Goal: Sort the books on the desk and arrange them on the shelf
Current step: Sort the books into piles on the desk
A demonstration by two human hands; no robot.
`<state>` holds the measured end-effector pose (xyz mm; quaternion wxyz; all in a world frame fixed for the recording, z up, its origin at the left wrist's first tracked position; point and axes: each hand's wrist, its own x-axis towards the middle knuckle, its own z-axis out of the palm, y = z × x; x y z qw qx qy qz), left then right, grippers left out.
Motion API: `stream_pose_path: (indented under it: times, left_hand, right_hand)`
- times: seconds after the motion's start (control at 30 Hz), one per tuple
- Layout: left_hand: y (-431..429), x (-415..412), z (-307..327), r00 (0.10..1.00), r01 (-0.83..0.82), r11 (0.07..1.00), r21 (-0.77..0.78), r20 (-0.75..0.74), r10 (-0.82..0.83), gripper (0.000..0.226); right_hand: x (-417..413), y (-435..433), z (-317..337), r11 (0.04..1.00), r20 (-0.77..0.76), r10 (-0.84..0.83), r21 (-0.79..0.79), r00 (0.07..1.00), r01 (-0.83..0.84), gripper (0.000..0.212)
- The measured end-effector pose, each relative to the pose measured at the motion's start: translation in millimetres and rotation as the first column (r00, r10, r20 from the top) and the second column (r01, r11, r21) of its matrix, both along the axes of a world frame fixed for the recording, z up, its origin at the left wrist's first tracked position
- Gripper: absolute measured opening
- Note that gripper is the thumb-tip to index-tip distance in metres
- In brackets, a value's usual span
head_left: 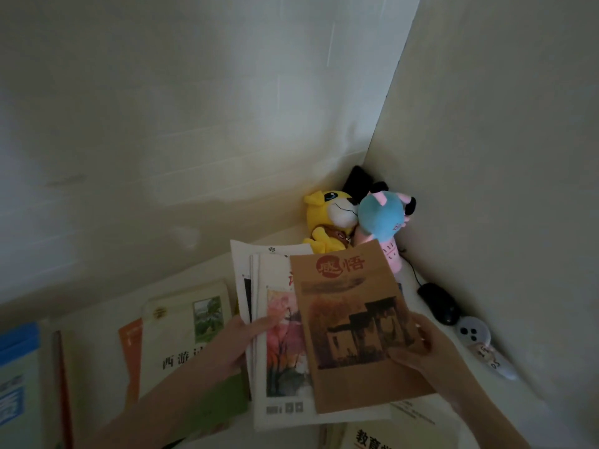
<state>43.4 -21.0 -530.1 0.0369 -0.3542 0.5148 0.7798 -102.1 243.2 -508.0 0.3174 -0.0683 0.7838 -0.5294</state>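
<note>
While both hands hold them above the table, the brown book (353,322) and the stack of thin booklets (278,332) beneath it form the item in hand. Right hand (418,345): grip closed on the brown book's right edge, thumb on the cover. Left hand (236,341): grip closed on the stack's left edge, thumb across a cover with a red-leaved tree.

Adjacent, on the table:
- Cream book (181,338) with a green landscape picture, lying flat to the left, an orange book (129,351) under it.
- Blue book (16,380) and a red-edged book (63,384) near the left edge.
- White book with black characters (389,439) at the near edge.

Far right corner: yellow plush toy (327,218), blue and pink plush toy (385,218), black computer mouse (440,303), small white controller (476,335).

Status, as judged: sorting underway; several books lie loose on the table; no shelf in view, so shelving appears not yet done.
</note>
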Motion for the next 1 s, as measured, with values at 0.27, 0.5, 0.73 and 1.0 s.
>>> stream_pose_path:
  times: [0.27, 0.5, 0.73, 1.0]
  left_hand:
    - [-2.9, 5.8, -0.5, 1.0, -0.013, 1.0, -0.022, -0.02, 0.012, 0.059]
    - [-5.8, 9.5, -7.6, 1.0, -0.003, 1.0, 0.009, -0.029, 0.003, 0.104]
    - [-1.5, 10.2, -4.8, 0.998, -0.024, 0.999, 0.024, -0.053, 0.025, 0.085]
    - [0.3, 12.4, -8.2, 0.998, -0.058, 0.998, -0.024, 0.017, 0.058, 0.061]
  right_hand:
    - [-35.6, 27.1, 24.4, 0.998, 0.0, 0.004, -0.066, 1.0, -0.004, 0.063]
    - [-29.6, 23.5, 20.8, 0.988, 0.078, 0.033, -0.152, 0.996, -0.021, 0.08]
    - [-6.0, 11.8, 3.5, 0.976, 0.157, 0.021, -0.218, 0.987, 0.014, 0.061]
    - [9.0, 10.4, -14.2, 0.986, 0.134, 0.036, -0.167, 0.99, -0.013, 0.068]
